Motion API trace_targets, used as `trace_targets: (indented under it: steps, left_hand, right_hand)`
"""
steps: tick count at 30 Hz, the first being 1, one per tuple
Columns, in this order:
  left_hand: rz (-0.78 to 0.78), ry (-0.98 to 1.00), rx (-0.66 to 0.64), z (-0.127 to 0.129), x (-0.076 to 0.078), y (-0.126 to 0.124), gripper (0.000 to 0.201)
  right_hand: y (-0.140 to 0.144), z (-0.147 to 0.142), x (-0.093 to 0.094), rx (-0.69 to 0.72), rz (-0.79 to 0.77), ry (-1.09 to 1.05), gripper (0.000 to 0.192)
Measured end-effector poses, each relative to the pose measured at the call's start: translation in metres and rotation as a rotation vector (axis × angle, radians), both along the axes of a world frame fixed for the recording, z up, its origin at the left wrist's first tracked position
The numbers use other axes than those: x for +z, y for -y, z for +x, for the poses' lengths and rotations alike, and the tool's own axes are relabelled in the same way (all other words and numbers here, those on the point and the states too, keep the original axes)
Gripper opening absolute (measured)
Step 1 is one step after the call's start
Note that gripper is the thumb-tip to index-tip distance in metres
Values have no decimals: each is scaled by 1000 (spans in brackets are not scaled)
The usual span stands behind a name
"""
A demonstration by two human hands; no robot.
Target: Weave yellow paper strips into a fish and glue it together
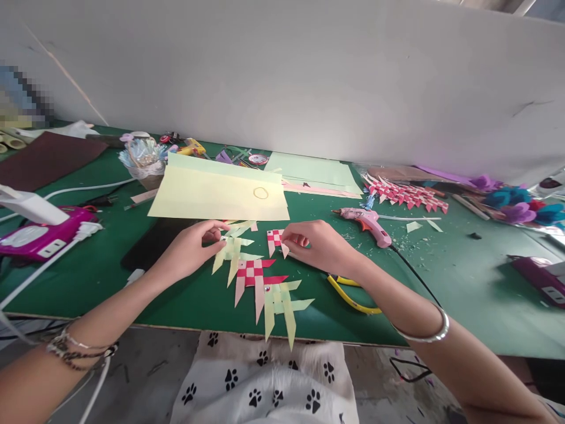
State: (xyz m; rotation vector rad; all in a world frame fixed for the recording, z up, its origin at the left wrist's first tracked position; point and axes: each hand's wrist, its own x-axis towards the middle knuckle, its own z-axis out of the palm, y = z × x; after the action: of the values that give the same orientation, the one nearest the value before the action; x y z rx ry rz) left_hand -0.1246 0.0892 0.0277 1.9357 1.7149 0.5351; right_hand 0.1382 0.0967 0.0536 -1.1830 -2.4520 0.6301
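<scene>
My right hand (315, 244) is closed on a small woven paper fish (274, 238) in red and pink check, its fingers over the tail end. Thumb and fingers of my left hand (194, 250) pinch the left edge of a pale green woven paper fish (233, 248). Below it lies another red and pink paper fish (251, 274), its long strips pointing down and right. Closest to me, a second pale green paper fish (278, 299) with a stuck-on eye reaches the table's front edge. These fish form a slanting, partly touching row.
A pink glue gun (368, 224) and yellow-handled pliers (353, 294) lie to the right. Behind my hands are yellow paper sheets (216, 188) and a pale green sheet (313, 171). More checked fish (408, 194) are piled back right. A purple power strip (48, 235) stands left.
</scene>
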Motion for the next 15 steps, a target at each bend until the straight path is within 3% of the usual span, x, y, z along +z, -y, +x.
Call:
trace_targets:
  steps: [6, 12, 15]
  left_hand:
    - [8, 117, 20, 3, 11, 4, 44]
    - [148, 123, 1, 22, 46, 17, 37]
    - [218, 161, -12, 33, 63, 23, 34]
  right_hand:
    - [-2, 4, -3, -2, -44, -49, 19]
    - [-8, -9, -1, 35, -79, -357, 44]
    - [-11, -21, 6, 121, -138, -466, 37]
